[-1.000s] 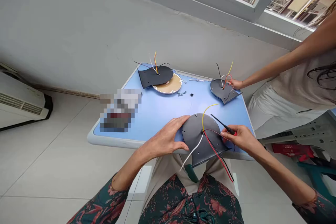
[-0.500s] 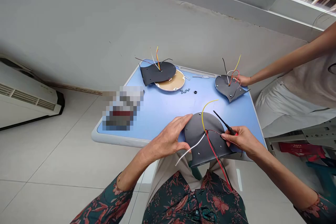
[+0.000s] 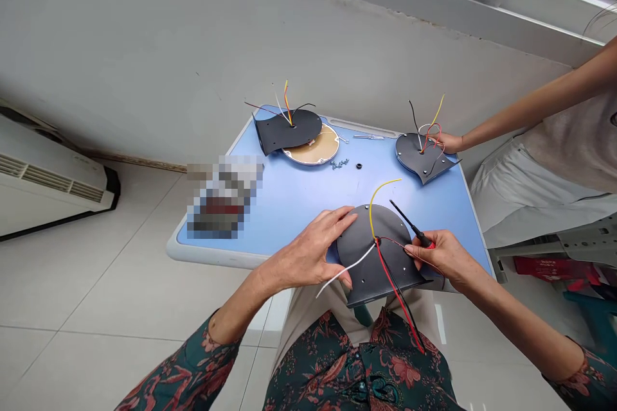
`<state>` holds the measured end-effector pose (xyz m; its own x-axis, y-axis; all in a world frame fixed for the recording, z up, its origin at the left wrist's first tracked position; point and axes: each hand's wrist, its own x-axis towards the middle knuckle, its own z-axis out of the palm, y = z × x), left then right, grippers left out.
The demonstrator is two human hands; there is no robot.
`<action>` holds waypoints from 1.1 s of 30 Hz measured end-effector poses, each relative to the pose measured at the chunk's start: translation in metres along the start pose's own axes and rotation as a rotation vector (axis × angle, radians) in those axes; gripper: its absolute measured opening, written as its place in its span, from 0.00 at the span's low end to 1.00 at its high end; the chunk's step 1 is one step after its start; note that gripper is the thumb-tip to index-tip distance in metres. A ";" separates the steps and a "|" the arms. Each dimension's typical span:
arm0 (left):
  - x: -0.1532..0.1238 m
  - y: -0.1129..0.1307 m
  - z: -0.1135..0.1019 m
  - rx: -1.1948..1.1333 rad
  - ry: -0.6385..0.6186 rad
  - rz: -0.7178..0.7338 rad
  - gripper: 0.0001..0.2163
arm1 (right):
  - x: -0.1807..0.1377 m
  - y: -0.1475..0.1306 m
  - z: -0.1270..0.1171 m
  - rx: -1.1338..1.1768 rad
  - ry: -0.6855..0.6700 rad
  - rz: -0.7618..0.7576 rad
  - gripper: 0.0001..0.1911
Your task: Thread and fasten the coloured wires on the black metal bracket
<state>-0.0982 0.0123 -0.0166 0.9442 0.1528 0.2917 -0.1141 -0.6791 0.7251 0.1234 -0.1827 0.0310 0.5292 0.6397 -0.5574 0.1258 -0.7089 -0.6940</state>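
Note:
A dark grey metal plate, rounded at the far side with a bent straight edge towards me, rests at the table's front edge. Yellow, white, red, black and brown wires come out of its central hole. My left hand grips its left rim, fingers on top and thumb near the white wire. In my right hand is a screwdriver with a black shaft and a red and black handle, its tip pointing up and left. The same hand's fingertips touch the thin brown wire over the plate's right side.
On the blue table, a similar plate leans on a round tan disc. Several screws, a black ring and a silver tool lie nearby. A co-worker's hand touches another wired plate. A blurred-out object lies left.
My view has shifted slightly. Both my hands keep their hold on the plate and the screwdriver, with almost no movement.

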 end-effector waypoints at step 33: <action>0.026 0.023 0.025 0.409 0.195 -0.145 0.21 | -0.015 -0.117 -0.049 -1.249 0.242 -0.735 0.12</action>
<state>-0.0683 -0.0170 -0.0075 0.8612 0.3727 0.3455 0.1831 -0.8617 0.4732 0.1420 -0.1241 0.1435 0.1357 0.9871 -0.0849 0.9844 -0.1246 0.1243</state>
